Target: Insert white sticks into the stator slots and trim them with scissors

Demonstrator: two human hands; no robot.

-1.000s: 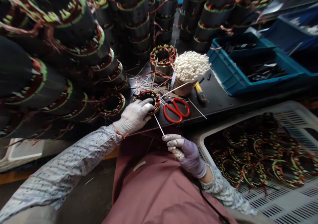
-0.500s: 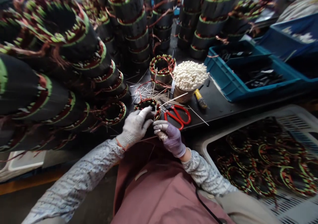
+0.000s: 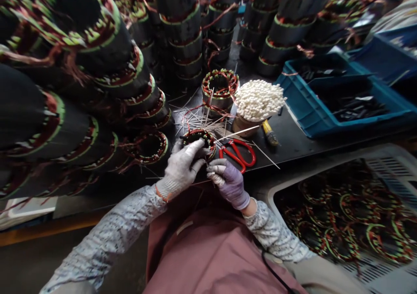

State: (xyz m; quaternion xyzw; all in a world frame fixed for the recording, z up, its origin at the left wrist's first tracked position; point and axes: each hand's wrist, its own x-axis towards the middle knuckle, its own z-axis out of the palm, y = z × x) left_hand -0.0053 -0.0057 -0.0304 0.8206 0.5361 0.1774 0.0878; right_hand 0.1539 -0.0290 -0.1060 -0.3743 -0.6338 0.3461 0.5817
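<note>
A small motor stator (image 3: 211, 145), with red windings and green insulation around its rim, is on the dark bench in front of me. My left hand (image 3: 183, 163), in a white glove, is closed over its near left side, fingers over the rim. By the near right edge, my right hand (image 3: 230, 182), in a purple-and-white glove, has its fingertips pinched together; what they grip is too small to make out. Red-handled scissors (image 3: 239, 155) lie just right of the stator. Thin white sticks (image 3: 200, 121) are scattered behind it, one angled out over the scissors.
Another stator (image 3: 217, 100) stands behind, beside a tub (image 3: 243, 127) packed with white sticks. A yellow-handled tool (image 3: 269, 133) lies right of it. Stator stacks (image 3: 185, 37) rise at the back and left. A blue bin (image 3: 306, 111) and a grey crate (image 3: 276, 189) of stators occupy the right.
The camera view has shifted slightly, moving the bench items rightward in the picture. Both hands keep nearly the same place at the stator, with only small finger movement.
</note>
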